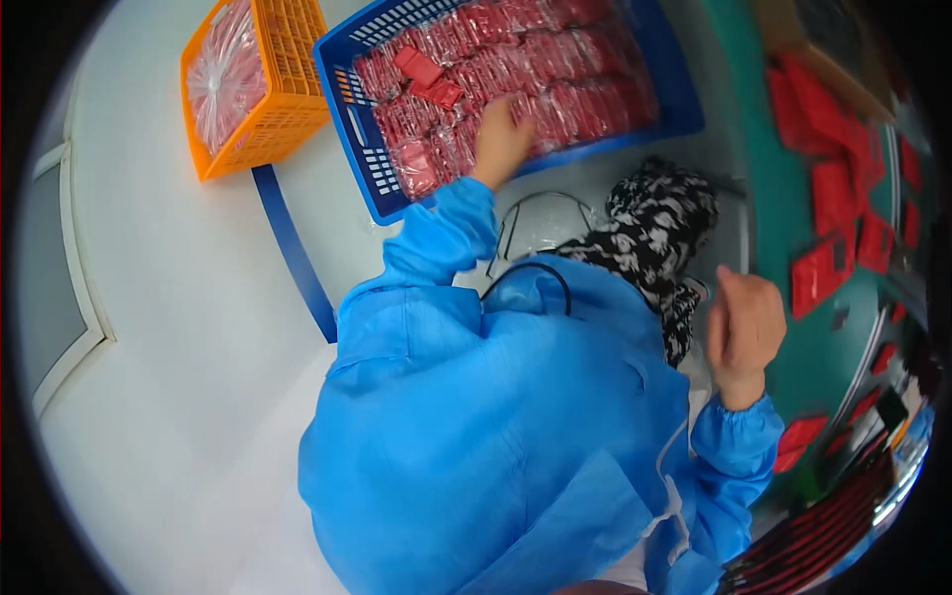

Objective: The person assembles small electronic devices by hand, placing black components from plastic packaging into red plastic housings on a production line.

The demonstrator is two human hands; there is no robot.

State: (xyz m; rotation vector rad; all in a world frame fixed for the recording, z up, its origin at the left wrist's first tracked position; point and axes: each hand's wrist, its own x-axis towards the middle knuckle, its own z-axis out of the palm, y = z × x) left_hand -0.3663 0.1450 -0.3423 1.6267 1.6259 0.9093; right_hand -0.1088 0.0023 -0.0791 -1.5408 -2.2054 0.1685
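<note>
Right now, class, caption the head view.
Left hand at red packets in a blue basket; right hand near a green table.

Packets [565, 59]: glossy, crinkly clear plastic film. Basket [679, 89]: smooth plastic. Smock [446, 416]: slightly shiny cloth. Bench [778, 233]: matt.

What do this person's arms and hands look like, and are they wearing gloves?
No gloves: the left hand and right hand are both bare. The left sleeve and right sleeve are bright blue, loose, wrinkly and a bit shiny, and they bunch up near the wrists. I can't make out any rings.
</note>
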